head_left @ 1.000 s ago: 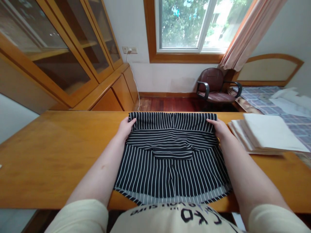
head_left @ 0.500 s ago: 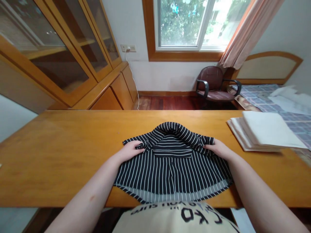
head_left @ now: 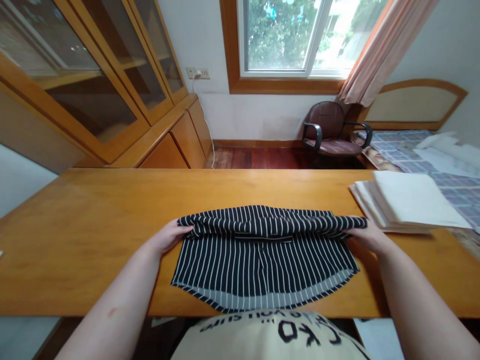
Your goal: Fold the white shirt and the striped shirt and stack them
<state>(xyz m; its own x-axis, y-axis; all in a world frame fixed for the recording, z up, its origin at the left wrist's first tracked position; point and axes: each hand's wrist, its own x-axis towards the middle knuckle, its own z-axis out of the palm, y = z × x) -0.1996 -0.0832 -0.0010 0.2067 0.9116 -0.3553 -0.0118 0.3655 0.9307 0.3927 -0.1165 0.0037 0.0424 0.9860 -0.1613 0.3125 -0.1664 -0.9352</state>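
A black garment with thin white stripes [head_left: 262, 265] lies on the wooden table [head_left: 93, 235] right in front of me, its curved hem hanging near the front edge. Its far part is folded toward me into a thick band. My left hand [head_left: 167, 239] pinches the left end of that folded band. My right hand [head_left: 369, 235] grips the right end, fingers closed on the cloth. Both hands hold the fold just above the lower layer.
A stack of folded white cloths [head_left: 408, 202] sits on the table's right side. Beyond the table stand a dark red armchair [head_left: 330, 132], a bed with a checked cover [head_left: 431, 150] and wooden glass-door cabinets [head_left: 93, 85] on the left.
Both hands have pulled the garment's far edge toward me and then spread apart, so the folded edge went from the far table side to a straight band across the middle.
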